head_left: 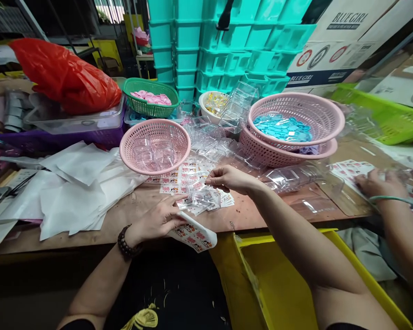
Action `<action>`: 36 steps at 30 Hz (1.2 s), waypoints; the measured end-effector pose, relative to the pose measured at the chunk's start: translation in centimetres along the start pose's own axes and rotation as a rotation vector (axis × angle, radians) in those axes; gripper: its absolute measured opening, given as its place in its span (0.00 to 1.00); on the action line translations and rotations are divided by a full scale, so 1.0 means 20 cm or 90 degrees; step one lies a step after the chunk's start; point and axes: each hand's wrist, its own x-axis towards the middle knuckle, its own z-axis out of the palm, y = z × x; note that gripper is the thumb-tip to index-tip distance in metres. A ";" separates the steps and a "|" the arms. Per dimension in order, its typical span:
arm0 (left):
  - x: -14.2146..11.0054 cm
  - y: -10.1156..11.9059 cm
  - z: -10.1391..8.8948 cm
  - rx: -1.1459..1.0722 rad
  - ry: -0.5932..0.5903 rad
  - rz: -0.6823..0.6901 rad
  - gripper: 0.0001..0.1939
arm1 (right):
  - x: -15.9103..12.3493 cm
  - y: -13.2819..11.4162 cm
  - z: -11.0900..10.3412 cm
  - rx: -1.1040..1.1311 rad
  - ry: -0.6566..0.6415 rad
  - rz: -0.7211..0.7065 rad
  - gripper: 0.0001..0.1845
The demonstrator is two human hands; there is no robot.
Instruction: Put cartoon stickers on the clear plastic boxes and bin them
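Note:
My left hand [158, 217] is closed on a sheet of stickers [194, 237], which droops over the table's front edge with its cartoon prints showing. The fingers of that hand also reach to a clear plastic box [206, 200] on the table. Above the box, my right hand [233, 178] is pinched at thumb and forefinger; whatever lies in the pinch is too small to make out. More printed sticker sheets [172, 189] lie beneath and behind the box.
A pink basket [125, 158] holds clear plastic pieces. White backing papers [69, 192] are heaped at left. Stacked pink baskets [337, 120] hold blue pieces, near several clear boxes [289, 178]. Another person's hand [382, 185] works at right. A yellow bin [278, 275] stands below the table edge.

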 end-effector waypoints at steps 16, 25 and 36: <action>0.06 -0.03 0.00 -0.005 -0.023 0.007 0.09 | 0.06 0.05 -0.04 -0.049 0.000 0.056 0.19; 0.13 -0.01 0.02 0.029 -0.060 0.020 0.08 | 0.06 0.02 -0.02 -0.109 0.027 0.065 0.15; 0.19 -0.03 0.01 0.069 -0.081 -0.014 0.08 | -0.05 -0.01 0.15 -0.625 0.298 0.069 0.21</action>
